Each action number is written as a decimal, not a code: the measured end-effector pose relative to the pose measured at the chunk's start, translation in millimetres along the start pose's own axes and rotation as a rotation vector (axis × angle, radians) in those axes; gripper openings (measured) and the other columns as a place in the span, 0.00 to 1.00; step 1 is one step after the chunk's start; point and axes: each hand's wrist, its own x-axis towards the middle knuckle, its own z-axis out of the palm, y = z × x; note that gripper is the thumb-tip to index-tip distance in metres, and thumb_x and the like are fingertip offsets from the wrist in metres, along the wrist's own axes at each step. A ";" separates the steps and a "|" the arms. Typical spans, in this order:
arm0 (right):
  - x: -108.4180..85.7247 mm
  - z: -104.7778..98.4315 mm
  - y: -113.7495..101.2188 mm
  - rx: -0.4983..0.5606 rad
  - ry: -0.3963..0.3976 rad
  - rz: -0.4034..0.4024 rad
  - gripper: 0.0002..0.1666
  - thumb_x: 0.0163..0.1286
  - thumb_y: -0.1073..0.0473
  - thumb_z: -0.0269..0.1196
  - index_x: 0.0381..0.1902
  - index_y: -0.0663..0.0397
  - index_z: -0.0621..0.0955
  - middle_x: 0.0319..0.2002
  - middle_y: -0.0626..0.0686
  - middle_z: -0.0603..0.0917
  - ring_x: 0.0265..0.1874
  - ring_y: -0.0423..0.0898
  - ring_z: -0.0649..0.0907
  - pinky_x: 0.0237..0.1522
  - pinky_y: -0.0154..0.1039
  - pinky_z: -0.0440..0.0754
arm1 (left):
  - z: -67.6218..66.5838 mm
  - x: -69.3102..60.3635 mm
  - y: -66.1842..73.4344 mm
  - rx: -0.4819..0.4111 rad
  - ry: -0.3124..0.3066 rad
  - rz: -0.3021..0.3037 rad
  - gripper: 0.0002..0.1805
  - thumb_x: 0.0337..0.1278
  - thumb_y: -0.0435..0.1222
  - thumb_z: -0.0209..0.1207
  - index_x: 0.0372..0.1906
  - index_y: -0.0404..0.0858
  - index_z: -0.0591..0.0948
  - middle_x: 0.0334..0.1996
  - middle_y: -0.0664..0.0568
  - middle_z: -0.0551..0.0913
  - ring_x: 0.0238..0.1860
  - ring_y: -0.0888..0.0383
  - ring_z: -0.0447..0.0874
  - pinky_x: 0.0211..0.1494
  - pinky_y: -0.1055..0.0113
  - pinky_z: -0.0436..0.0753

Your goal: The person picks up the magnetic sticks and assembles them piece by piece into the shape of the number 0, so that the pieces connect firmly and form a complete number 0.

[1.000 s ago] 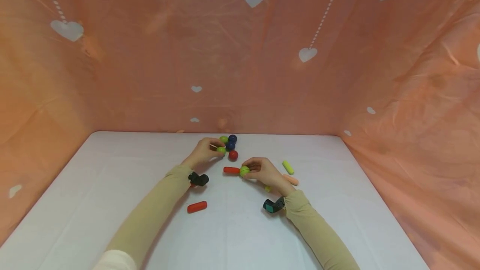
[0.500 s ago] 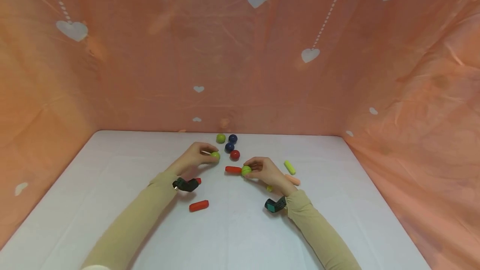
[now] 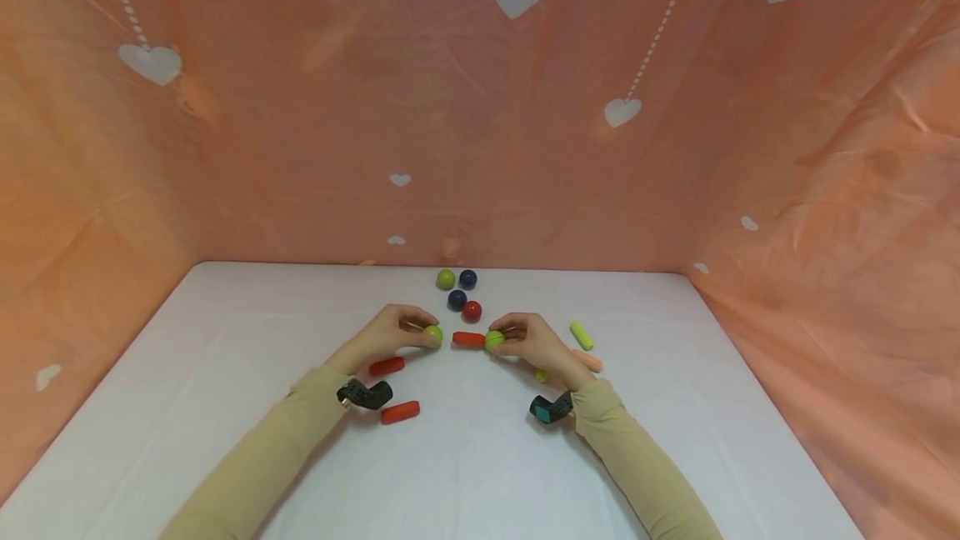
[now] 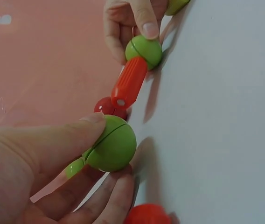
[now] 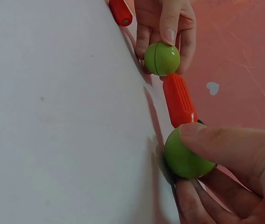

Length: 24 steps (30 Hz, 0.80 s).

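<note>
Between thumb and fingers my left hand (image 3: 390, 333) pinches a green ball (image 4: 111, 143) with a dark groove around it. My right hand (image 3: 531, 342) pinches another grooved green ball (image 5: 188, 153), and a ribbed red rod (image 3: 468, 339) sticks out from that ball to the left. The rod's free end, with a pale spot in it, faces the left ball across a small gap in the head view. Both balls are held just above the white table (image 3: 480, 473). The palms are mostly hidden in the head view.
Behind the hands lie a green ball (image 3: 446, 279), two dark blue balls (image 3: 468, 278) and a red ball (image 3: 472, 311). Two red rods (image 3: 401, 412) lie near the left wrist. By the right forearm are a yellow-green rod (image 3: 581, 335), an orange rod (image 3: 587, 360) and a partly hidden yellow-green piece (image 3: 541, 375).
My left hand has drawn a green ball away from the group at the back, nearer to me and level with the red rod. My right hand has stayed nearly still with its ball and rod.
</note>
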 end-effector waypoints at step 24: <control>5.2 -0.5 2.4 -0.083 0.053 -0.016 0.20 0.56 0.66 0.71 0.48 0.56 0.83 0.43 0.50 0.83 0.44 0.47 0.81 0.51 0.40 0.79 | 14.7 5.6 2.2 0.078 0.056 0.032 0.18 0.54 0.36 0.68 0.50 0.35 0.83 0.44 0.49 0.84 0.48 0.51 0.79 0.54 0.56 0.79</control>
